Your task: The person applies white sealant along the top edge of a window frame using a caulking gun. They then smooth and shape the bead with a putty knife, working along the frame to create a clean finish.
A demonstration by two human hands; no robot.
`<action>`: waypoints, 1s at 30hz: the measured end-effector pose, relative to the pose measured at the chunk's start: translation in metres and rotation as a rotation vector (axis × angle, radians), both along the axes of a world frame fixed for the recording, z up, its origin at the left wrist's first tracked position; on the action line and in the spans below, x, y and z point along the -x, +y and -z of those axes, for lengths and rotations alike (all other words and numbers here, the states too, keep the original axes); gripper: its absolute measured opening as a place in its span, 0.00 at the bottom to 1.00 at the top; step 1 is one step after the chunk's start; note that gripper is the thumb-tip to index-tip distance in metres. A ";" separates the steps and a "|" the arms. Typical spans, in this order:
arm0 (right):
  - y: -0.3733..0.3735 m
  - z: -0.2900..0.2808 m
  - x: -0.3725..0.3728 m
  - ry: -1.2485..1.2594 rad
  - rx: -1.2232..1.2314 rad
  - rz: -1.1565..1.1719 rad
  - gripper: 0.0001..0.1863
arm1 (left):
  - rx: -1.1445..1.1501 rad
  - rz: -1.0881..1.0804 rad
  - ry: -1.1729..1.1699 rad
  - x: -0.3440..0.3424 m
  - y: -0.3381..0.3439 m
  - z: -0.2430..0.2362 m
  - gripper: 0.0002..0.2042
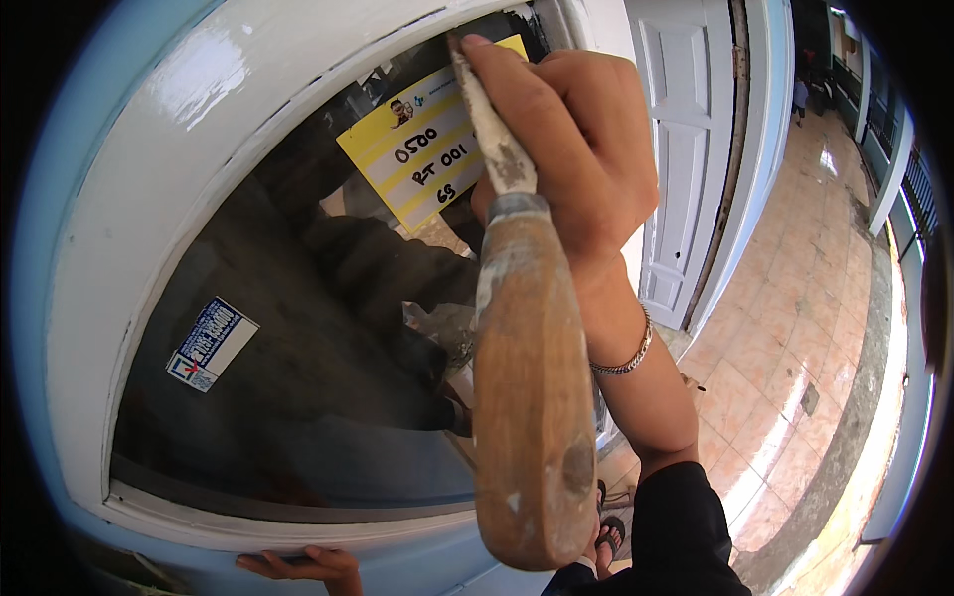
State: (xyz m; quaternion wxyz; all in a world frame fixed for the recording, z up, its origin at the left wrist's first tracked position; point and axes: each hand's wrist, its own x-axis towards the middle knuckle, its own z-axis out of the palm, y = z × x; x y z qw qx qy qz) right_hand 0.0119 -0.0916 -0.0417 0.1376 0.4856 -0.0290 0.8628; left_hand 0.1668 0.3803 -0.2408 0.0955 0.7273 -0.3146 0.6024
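A scraper (527, 377) with a worn wooden handle and a paint-spattered metal blade is held in my right hand (576, 149), fingers closed round the blade end. The blade's tip is at the upper edge of a dark window pane (248, 417), near my thumb. Just left of the blade, a yellow label (368, 149) is stuck on the glass. A smaller white and blue sticker (214, 343) is lower on the pane. My left hand (303, 561) rests at the bottom, its fingers stretched along the white window frame (119, 129).
A white panelled door (676, 169) stands beside the window. A tiled walkway (785, 298) runs along the right, bordered by posts and a railing (884, 119). A small, indistinct person (800, 99) is far down it. Sandalled feet (606, 536) show below me.
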 end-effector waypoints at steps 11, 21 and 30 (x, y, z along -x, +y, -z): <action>0.008 0.002 -0.006 0.008 0.040 -0.022 0.22 | 0.026 0.021 -0.052 -0.005 0.000 0.000 0.31; 0.047 0.008 0.002 -0.320 -0.522 -1.184 0.09 | -0.005 -0.009 -0.055 -0.005 -0.002 -0.003 0.32; 0.035 -0.010 -0.010 -0.184 -0.582 -0.902 0.15 | -0.009 0.037 -0.037 -0.004 -0.002 -0.003 0.32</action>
